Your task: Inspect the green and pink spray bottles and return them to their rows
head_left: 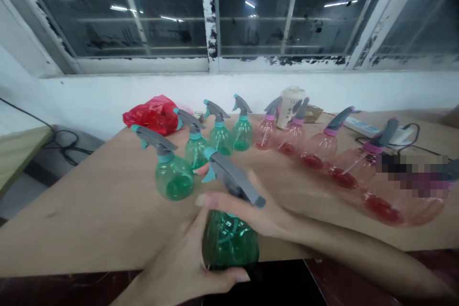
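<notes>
Close in front of me, at the table's near edge, is a green spray bottle with a grey and teal trigger head. My left hand wraps round its body from the left, thumb low across the front. Around the neck and head closes my right hand, its fingers partly hidden behind the trigger. Just beyond stands another green spray bottle, with several more, such as the green one, in a slanting row behind. To the right runs a row of pink spray bottles with red liquid.
A red plastic bag and a pale can lie towards the wall on the wooden table. At right is a white power strip with black cords. Below the table's front edge shows a black flat surface.
</notes>
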The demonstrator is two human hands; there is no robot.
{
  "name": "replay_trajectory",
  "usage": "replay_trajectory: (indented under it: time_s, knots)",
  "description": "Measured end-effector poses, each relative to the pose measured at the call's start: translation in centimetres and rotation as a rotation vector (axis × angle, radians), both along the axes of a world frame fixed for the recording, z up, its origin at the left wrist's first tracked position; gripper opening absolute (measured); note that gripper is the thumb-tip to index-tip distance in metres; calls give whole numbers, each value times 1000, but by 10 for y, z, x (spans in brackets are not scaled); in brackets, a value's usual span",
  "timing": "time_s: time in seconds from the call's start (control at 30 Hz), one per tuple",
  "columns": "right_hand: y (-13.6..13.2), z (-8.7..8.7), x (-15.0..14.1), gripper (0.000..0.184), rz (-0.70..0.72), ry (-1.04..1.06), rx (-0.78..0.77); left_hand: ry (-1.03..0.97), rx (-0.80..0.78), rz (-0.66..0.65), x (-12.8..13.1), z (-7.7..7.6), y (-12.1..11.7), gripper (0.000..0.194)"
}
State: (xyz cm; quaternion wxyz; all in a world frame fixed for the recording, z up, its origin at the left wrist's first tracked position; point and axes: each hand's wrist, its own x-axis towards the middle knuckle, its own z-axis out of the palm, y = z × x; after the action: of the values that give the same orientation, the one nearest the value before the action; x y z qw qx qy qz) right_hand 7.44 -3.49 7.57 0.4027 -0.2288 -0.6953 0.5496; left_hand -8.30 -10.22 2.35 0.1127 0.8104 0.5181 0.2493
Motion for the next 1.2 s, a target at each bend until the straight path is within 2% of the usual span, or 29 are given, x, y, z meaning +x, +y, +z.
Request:
replay_trajectory:
  time_s: [0.1, 0.2, 0.27, 0.33, 0.37, 0.43, 0.53, 0.67, 0.87, 1.03, 1.2]
  knots:
    - [-4, 5, -20, 53, 71, -87, 223, -69, 40, 98, -25, -13, -22, 80]
    - [-2, -1, -30, 75, 36, -122, 471, -162, 67, 223, -55, -19, -42, 71]
    - [2, -9, -34, 64, -64, -72, 608, -192, 78, 377, -75, -19, -52, 71]
    - [9, -20, -38, 36, -202, -14, 683, -188, 98, 509, -93, -16, -56, 67]
    - [14, -25, -41, 24, -267, -6, 684, -179, 111, 533, -100, -14, -57, 65]
    - [24, -34, -49, 18, -358, -38, 627, -152, 132, 561, -111, -12, -54, 62]
    - [41, -40, -67, 30, -384, -119, 540, -136, 140, 573, -118, -13, -46, 62]
    - [54, -41, -90, 41, -372, -201, 553, -182, 126, 561, -117, -20, -37, 68]
    - [54, -42, -111, 34, -442, -291, 637, -296, 87, 519, -109, -21, -33, 68]
    - [47, -40, -99, 30, -474, -369, 700, -346, 47, 520, -114, -25, -37, 71]
    - [33, -42, -52, 35, -460, -409, 704, -357, 46, 479, -119, -31, -41, 86]
